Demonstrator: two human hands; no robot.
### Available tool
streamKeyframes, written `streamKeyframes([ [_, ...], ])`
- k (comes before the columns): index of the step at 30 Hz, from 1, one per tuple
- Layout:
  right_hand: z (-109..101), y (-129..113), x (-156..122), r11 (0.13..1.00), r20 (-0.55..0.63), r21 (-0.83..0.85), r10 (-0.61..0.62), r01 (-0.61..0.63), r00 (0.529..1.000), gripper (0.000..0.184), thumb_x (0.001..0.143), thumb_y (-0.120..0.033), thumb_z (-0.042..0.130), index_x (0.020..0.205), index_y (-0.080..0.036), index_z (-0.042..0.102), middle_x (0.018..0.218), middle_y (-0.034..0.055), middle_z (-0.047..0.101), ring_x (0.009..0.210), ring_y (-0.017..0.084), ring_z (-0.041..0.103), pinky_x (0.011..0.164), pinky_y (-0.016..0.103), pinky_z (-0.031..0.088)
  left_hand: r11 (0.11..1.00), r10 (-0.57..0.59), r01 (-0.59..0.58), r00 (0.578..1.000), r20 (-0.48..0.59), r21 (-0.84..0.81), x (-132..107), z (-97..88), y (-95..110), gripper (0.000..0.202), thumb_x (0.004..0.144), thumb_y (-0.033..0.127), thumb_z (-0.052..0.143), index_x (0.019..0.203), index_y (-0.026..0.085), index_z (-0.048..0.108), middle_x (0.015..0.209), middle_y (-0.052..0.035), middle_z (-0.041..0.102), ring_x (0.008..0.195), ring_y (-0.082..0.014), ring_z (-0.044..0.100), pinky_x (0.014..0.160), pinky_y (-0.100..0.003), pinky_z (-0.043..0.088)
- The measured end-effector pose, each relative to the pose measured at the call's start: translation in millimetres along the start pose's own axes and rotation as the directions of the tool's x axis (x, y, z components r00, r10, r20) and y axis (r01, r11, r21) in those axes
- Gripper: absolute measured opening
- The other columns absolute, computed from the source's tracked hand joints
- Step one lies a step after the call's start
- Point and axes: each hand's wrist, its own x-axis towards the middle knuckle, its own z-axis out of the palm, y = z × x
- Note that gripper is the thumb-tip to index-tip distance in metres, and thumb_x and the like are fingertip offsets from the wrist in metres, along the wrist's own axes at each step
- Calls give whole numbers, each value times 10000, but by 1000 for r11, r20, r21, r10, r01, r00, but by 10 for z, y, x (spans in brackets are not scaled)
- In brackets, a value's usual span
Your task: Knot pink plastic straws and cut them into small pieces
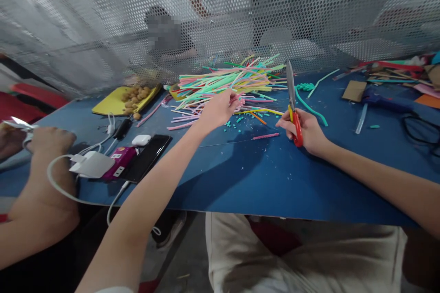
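Note:
My left hand (220,107) reaches over a heap of thin, flexible tube-like strips (223,82) in pink, green, yellow and lilac. Its fingers are pinched together beside small pink pieces (241,101); what lies between the fingertips is too small to make out. In my right hand (305,130) are scissors (291,89) with red and yellow handles, their blades pointing up and away. Between the hands, a short row of pink pieces (266,136) lies on the blue table (254,178), with a thin wire or thread leading left from it. Small teal bits (235,123) are scattered nearby.
At left are a black phone (147,158), a purple power strip (120,162), a white charger (92,165) and cables. Another person's hand (51,139) is beside scissors (20,123). A yellow bag (110,100) bears round brown items. A perforated metal screen (220,18) stands behind.

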Motion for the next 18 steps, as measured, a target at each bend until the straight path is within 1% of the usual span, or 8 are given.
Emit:
streamKeyframes([
  [2, -3, 11, 4, 1000, -10, 3, -18, 18, 1000, 296, 773, -368, 791, 906, -219, 572, 859, 14, 685, 455, 72, 499, 399, 249, 397, 996, 37, -41, 998, -53, -85, -56, -24, 35, 181, 954, 330, 558, 1023, 163, 576, 989, -75, 702, 894, -192, 645, 784, -305, 446],
  [4, 2, 17, 5, 1000, -17, 9, -21, 21, 1000, 282, 776, -372, 786, 896, -223, 578, 851, 16, 696, 448, 74, 494, 390, 250, 393, 981, 59, -75, 994, -90, -181, -86, -29, 28, 169, 941, 321, 583, 1018, 173, 558, 1022, -63, 705, 946, -175, 662, 839, -292, 469],
  [6, 14, 19, 4, 1000, -20, 12, -11, 11, 1000, 286, 766, -374, 795, 887, -225, 583, 835, 15, 699, 442, 75, 486, 389, 254, 395, 967, 51, -79, 991, -122, -241, -98, -11, 5, 181, 923, 313, 610, 1035, 183, 552, 1047, -57, 711, 981, -168, 675, 867, -286, 487],
  [8, 27, 21, 5, 1000, -18, 11, 1, 0, 1000, 306, 745, -377, 816, 880, -226, 586, 807, 9, 691, 443, 78, 483, 393, 257, 399, 961, 16, -57, 989, -150, -272, -110, 26, -4, 213, 905, 316, 635, 1053, 189, 550, 1031, -55, 726, 967, -168, 689, 839, -281, 503],
  [10, 35, 21, 7, 1000, -18, 3, -2, 2, 1000, 330, 721, -385, 840, 871, -225, 593, 772, -2, 674, 448, 82, 487, 398, 259, 405, 950, -11, -41, 986, -166, -308, -141, 77, 30, 242, 897, 327, 647, 1069, 195, 540, 993, -49, 743, 928, -166, 699, 789, -276, 513],
  [13, 48, 3, -4, 1000, -20, 1, -29, 29, 999, 342, 716, -402, 848, 863, -218, 600, 817, 8, 693, 493, 92, 520, 439, 267, 438, 940, 15, -71, 986, -167, -335, -240, 171, 180, 282, 883, 325, 663, 1101, 214, 522, 940, -25, 758, 879, -156, 707, 770, -277, 520],
  [16, 79, -36, -39, 996, -17, 43, -71, 72, 997, 353, 717, -394, 853, 869, -217, 588, 932, 32, 737, 568, 105, 565, 535, 294, 502, 944, 73, -107, 990, -118, -312, -368, 271, 397, 348, 852, 315, 689, 1140, 237, 511, 910, 8, 762, 887, -156, 719, 774, -271, 527],
  [18, 106, -56, -68, 993, -13, 73, -93, 94, 996, 367, 704, -390, 865, 869, -219, 585, 959, 37, 749, 595, 117, 586, 596, 324, 534, 957, 92, -111, 992, -85, -269, -438, 333, 528, 377, 834, 315, 706, 1149, 242, 513, 911, 18, 766, 852, -153, 729, 748, -266, 530],
])
